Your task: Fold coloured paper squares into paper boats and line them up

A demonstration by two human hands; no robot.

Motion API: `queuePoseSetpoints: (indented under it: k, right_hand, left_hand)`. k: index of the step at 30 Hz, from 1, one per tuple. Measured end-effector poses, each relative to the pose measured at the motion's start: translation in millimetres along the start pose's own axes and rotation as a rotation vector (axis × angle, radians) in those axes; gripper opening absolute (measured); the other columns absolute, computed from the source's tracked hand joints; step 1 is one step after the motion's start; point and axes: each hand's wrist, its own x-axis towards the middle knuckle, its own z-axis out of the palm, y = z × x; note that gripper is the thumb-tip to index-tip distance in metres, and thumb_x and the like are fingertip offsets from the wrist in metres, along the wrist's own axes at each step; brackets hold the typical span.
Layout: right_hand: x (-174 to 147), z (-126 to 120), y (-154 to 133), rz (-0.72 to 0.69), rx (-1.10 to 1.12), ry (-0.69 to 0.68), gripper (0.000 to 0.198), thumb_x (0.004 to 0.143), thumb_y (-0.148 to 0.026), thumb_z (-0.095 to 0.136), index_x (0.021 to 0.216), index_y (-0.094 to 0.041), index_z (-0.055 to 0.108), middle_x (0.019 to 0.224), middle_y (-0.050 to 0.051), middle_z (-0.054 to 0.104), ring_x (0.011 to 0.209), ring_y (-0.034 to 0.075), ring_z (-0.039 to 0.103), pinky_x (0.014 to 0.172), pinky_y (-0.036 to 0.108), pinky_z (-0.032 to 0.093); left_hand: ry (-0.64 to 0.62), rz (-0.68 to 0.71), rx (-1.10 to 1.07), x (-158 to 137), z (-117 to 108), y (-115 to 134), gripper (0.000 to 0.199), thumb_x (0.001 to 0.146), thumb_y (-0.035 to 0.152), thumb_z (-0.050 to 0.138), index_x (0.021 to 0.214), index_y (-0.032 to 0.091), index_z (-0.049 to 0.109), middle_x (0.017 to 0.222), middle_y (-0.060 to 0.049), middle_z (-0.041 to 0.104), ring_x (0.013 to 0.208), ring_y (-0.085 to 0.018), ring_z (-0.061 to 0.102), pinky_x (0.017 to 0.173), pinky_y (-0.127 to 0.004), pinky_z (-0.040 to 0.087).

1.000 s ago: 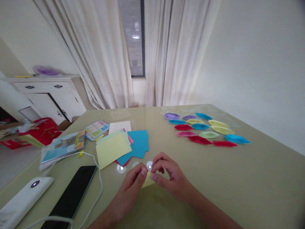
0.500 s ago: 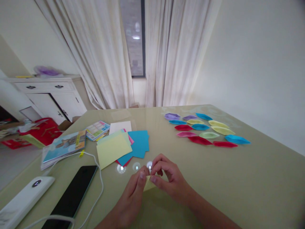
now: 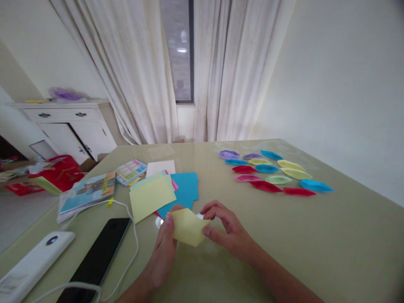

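A partly folded sheet of pale yellow paper [image 3: 189,227] is held up over the table near its front. My left hand [image 3: 166,242] grips its left edge, thumb on the near face and fingers behind. At its right corner, my right hand [image 3: 225,229] has thumb and forefinger closed around the paper, the other fingers curled. Beyond it, to the left, lie loose sheets: a yellow sheet [image 3: 151,198] on top and a blue sheet [image 3: 187,189] partly under it. Several folded paper boats [image 3: 267,185] in red, blue, yellow, purple, pink and green lie in rows to the right.
On the left are a black phone [image 3: 97,256], a white power bank [image 3: 38,265] with a white cable [image 3: 136,240], and books [image 3: 90,191]. A white cabinet [image 3: 69,130] and a red bag [image 3: 61,172] stand beyond the table's left edge. Curtains [image 3: 142,71] hang behind.
The yellow paper, mostly hidden between my fingers before, now shows a broad face. My left hand has moved left and apart from my right hand, which stays nearly in place.
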Motion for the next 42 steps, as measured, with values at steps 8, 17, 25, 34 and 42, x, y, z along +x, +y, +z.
queuePoseSetpoints:
  k: [8,17,25,34,42]
  right_hand:
    - [2,-5,13,0.026,0.026,0.087,0.026,0.093,-0.043,0.08,0.088,-0.021,0.068,0.112,0.007,0.065,0.105,0.022,0.067,0.098,0.038,0.052]
    - [8,-13,20,0.327,0.22,0.14,0.039,0.089,-0.054,0.083,0.085,-0.018,0.07,0.073,-0.001,0.065,0.066,0.014,0.058,0.061,0.025,0.044]
    - [10,-6,29,0.389,0.345,0.287,0.058,0.07,-0.051,0.097,0.109,-0.022,0.067,0.086,0.003,0.079,0.07,0.017,0.069,0.064,0.027,0.053]
    - [10,-5,22,0.421,0.35,0.303,0.054,0.073,-0.052,0.095,0.113,-0.02,0.076,0.098,0.009,0.083,0.086,0.024,0.076,0.074,0.033,0.061]
    - [15,-3,24,0.418,0.354,0.389,0.058,0.073,-0.064,0.09,0.103,-0.016,0.079,0.083,0.007,0.079,0.07,0.02,0.072,0.067,0.032,0.059]
  left_hand:
    - [0.142,0.079,0.007,19,-5,-4,0.052,0.099,0.068,0.06,0.111,0.02,0.072,0.091,-0.004,0.07,0.076,-0.018,0.059,0.066,-0.027,0.048]
    - [0.168,0.016,0.007,27,-5,2,0.048,0.074,0.055,0.092,0.102,0.018,0.081,0.085,-0.005,0.079,0.078,-0.023,0.071,0.073,-0.031,0.057]
    - [0.285,-0.044,0.005,28,0,6,0.052,0.068,0.06,0.093,0.096,0.018,0.085,0.084,-0.007,0.083,0.072,-0.021,0.072,0.068,-0.029,0.06]
    - [0.312,-0.063,-0.001,27,4,2,0.052,0.065,0.06,0.095,0.095,0.018,0.085,0.081,-0.007,0.083,0.07,-0.022,0.075,0.069,-0.031,0.065]
    - [0.343,0.082,0.142,28,4,-12,0.039,0.089,0.054,0.079,0.099,0.017,0.084,0.077,-0.005,0.083,0.066,-0.023,0.079,0.066,-0.033,0.068]
